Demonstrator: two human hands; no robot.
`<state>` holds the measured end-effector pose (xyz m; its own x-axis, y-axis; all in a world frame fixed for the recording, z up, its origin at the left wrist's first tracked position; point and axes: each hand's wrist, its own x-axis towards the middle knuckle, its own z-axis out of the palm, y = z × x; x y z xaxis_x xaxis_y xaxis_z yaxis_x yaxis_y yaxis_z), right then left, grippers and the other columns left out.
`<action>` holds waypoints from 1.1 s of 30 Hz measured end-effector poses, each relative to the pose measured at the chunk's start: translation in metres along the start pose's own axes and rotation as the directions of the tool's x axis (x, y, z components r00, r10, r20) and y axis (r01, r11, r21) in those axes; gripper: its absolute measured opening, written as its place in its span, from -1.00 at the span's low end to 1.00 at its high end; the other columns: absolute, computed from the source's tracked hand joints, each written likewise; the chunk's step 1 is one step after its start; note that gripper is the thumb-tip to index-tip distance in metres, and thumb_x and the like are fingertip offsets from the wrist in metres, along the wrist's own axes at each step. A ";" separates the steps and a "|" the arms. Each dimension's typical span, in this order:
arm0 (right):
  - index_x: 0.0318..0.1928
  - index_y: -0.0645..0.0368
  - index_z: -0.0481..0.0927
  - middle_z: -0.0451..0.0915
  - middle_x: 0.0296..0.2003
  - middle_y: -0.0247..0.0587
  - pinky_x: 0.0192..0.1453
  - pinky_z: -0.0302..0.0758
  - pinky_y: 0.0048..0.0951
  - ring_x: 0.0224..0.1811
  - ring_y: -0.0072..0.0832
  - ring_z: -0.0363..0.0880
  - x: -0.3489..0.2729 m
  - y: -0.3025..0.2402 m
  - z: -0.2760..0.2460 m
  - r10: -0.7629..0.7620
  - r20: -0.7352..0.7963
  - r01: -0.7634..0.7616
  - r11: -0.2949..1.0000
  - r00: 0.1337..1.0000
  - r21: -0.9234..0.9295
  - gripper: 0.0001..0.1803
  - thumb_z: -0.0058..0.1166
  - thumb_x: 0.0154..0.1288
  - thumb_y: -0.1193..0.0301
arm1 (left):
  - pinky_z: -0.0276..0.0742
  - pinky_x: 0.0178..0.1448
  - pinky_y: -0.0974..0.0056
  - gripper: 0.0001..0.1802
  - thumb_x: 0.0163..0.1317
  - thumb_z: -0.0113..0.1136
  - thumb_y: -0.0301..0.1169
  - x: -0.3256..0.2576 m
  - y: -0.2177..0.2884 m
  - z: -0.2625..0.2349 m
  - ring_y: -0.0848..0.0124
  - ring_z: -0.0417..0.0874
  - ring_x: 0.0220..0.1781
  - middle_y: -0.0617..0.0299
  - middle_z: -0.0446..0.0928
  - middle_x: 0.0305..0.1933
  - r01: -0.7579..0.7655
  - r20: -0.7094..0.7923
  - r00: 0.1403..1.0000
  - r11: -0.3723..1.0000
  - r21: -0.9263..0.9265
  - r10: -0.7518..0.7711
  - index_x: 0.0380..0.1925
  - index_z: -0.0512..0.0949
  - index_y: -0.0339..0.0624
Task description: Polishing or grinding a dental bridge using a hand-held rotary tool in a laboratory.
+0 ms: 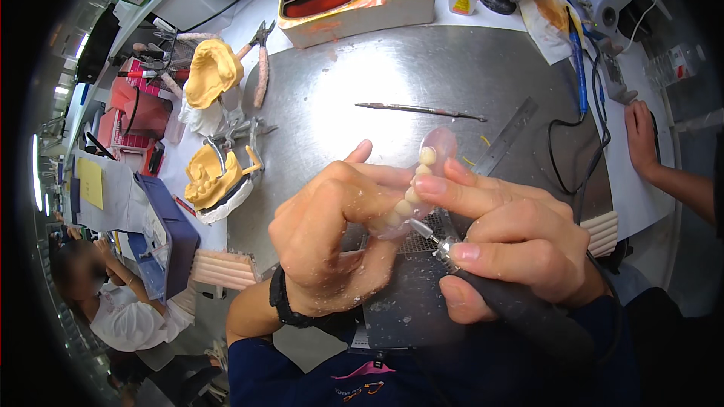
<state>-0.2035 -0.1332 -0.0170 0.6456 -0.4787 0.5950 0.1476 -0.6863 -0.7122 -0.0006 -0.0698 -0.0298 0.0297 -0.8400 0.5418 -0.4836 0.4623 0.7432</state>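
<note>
A partial denture (440,140) with a row of cream-coloured teeth on a translucent pink base is in the middle, tilted between both hands. My left hand (332,230) grips it from the left with curled fingers. In my right hand (520,234) is a dark rotary handpiece (532,313), held like a pen. Its white tip (420,228) sits at the denture's lower edge; whether it touches cannot be seen exactly. Fingertips of my right hand rest against the teeth. Pale dust speckles both hands. The side of the denture facing my left palm is hidden.
A carving tool (422,111) and a ruler (507,136) lie on the metal worktop. Plaster models (213,71) and pliers (262,64) stand left; a wax heater (354,19) is behind. Cables (596,128) hang at right, near another person's hand (641,136).
</note>
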 end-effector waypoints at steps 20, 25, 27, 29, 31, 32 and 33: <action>-0.01 0.14 0.45 0.55 -0.27 -0.17 0.32 0.56 0.18 0.16 0.17 0.68 -0.003 0.003 0.002 -0.043 -0.023 0.042 0.999 0.999 -0.021 -0.61 0.37 0.26 0.51 | 0.60 0.30 -0.15 -0.73 -0.09 0.40 -0.75 0.000 -0.004 0.000 0.14 0.84 -0.17 0.07 0.71 -0.35 -0.052 -0.013 0.999 0.998 0.032 0.052 -0.41 0.56 -0.23; -0.01 0.15 0.46 0.56 -0.27 -0.16 0.34 0.54 0.18 0.17 0.17 0.67 -0.004 0.004 0.004 -0.052 -0.045 0.052 0.999 0.998 -0.001 -0.61 0.37 0.23 0.55 | 0.57 0.33 -0.17 -0.71 -0.09 0.40 -0.75 -0.001 -0.004 0.001 0.14 0.84 -0.16 0.07 0.71 -0.35 -0.049 -0.011 0.999 0.999 0.009 0.049 -0.39 0.55 -0.23; -0.02 0.17 0.47 0.56 -0.27 -0.15 0.36 0.52 0.18 0.17 0.17 0.68 -0.005 0.005 0.003 -0.060 -0.046 0.060 0.998 0.997 -0.002 -0.61 0.38 0.23 0.55 | 0.57 0.32 -0.17 -0.72 -0.08 0.39 -0.74 -0.002 -0.005 0.001 0.14 0.84 -0.16 0.07 0.70 -0.36 -0.044 -0.012 0.999 0.999 0.001 0.044 -0.40 0.55 -0.23; -0.02 0.19 0.47 0.57 -0.27 -0.15 0.37 0.51 0.19 0.16 0.18 0.68 -0.006 0.007 0.003 -0.056 -0.055 0.056 0.998 0.997 -0.011 -0.61 0.39 0.22 0.54 | 0.58 0.32 -0.17 -0.73 -0.07 0.39 -0.74 -0.003 -0.005 0.002 0.14 0.83 -0.17 0.07 0.69 -0.37 -0.036 -0.011 0.999 0.999 -0.008 0.036 -0.41 0.55 -0.23; -0.03 0.21 0.47 0.57 -0.25 -0.13 0.37 0.51 0.20 0.14 0.18 0.69 -0.007 0.010 0.006 -0.132 -0.012 0.132 0.991 0.991 -0.009 -0.61 0.41 0.23 0.51 | 0.58 0.31 -0.17 -0.76 -0.04 0.40 -0.72 -0.004 -0.006 0.002 0.14 0.83 -0.19 0.08 0.67 -0.39 -0.034 -0.042 0.999 0.999 -0.006 0.034 -0.43 0.54 -0.23; -0.03 0.21 0.47 0.58 -0.24 -0.12 0.38 0.50 0.21 0.13 0.18 0.70 -0.007 0.012 0.008 -0.148 -0.014 0.148 0.989 0.989 -0.013 -0.61 0.41 0.23 0.51 | 0.58 0.31 -0.17 -0.76 -0.04 0.40 -0.72 -0.004 -0.006 0.003 0.14 0.83 -0.19 0.08 0.67 -0.39 -0.021 -0.029 0.999 1.000 0.003 0.021 -0.43 0.54 -0.23; -0.04 0.21 0.48 0.59 -0.23 -0.12 0.37 0.51 0.23 0.10 0.15 0.72 -0.008 0.013 0.011 -0.194 -0.035 0.193 0.981 0.980 -0.028 -0.62 0.41 0.24 0.48 | 0.59 0.30 -0.17 -0.76 -0.02 0.41 -0.71 -0.005 -0.006 0.005 0.14 0.82 -0.20 0.09 0.66 -0.40 -0.018 -0.065 0.998 1.000 0.000 0.018 -0.44 0.54 -0.23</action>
<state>-0.1985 -0.1325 -0.0346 0.5783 -0.3557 0.7342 0.2477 -0.7809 -0.5734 -0.0020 -0.0693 -0.0384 0.0776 -0.8113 0.5794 -0.4837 0.4776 0.7335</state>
